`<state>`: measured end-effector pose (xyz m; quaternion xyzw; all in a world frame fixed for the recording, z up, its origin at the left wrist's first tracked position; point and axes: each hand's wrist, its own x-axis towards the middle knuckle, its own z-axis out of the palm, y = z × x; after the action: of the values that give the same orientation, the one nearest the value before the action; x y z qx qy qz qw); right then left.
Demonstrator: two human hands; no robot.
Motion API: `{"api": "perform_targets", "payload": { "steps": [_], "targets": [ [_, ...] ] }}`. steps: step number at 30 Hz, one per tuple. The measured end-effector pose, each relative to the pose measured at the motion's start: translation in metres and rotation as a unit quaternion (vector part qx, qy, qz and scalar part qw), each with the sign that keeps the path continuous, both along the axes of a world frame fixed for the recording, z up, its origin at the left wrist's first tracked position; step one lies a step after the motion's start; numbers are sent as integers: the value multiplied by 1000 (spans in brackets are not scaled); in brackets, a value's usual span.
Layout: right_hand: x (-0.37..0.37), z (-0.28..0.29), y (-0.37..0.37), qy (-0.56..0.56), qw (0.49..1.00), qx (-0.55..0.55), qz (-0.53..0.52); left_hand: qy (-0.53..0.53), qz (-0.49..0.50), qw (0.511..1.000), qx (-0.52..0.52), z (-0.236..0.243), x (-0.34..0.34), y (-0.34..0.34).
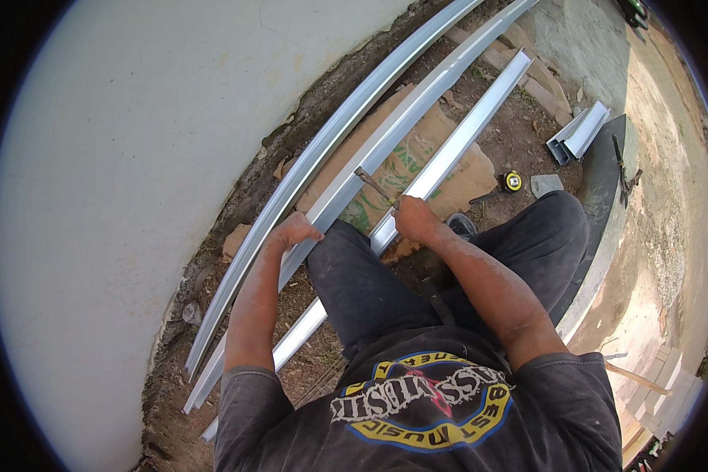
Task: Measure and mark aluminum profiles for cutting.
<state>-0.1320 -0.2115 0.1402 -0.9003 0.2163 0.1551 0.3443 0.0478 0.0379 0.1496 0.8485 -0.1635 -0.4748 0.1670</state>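
Three long silvery metal channels lie side by side on a slant across the ground. My left hand (295, 230) is closed on the edge of the middle channel (393, 140), beside my left knee. Above the near channel (468, 122), my right hand (414, 219) grips a slim brown tool (376, 187) with a wider end, perhaps a small hammer; its exact kind is unclear. The tool's wider end points up and left, over the gap between the middle and near channels. The far channel (334, 153) runs closest to the wall.
A flattened brown paper sack (460, 169) lies beneath the channels. On the right are a yellow-black tape measure (511, 182), short channel offcuts (586, 134), and dark pincers (626, 177) on a concrete ledge (598, 216). A pale wall (134, 197) stands left.
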Motion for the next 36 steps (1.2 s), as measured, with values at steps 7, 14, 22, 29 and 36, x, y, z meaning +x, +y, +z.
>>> {"api": "perform_targets", "payload": {
  "steps": [7, 14, 22, 29, 36],
  "targets": [
    [-13, 48, -24, 50, 995, -36, 84, -207, -71, 975, -22, -22, -45, -2],
    [5, 74, -41, 227, 963, 43, 141, -226, -18, 974, -13, -10, -53, -11],
    [-23, -1, -11, -32, 995, 91, -33, -145, -33, 988, -32, -8, -28, -1],
    [-20, -30, -10, -90, 990, 88, -71, -117, -54, 992, -2, -5, -18, -6],
    [-14, -1, -16, 48, 999, 6, -21, -171, -76, 982, 10, -17, -31, -12]
  ]
}}
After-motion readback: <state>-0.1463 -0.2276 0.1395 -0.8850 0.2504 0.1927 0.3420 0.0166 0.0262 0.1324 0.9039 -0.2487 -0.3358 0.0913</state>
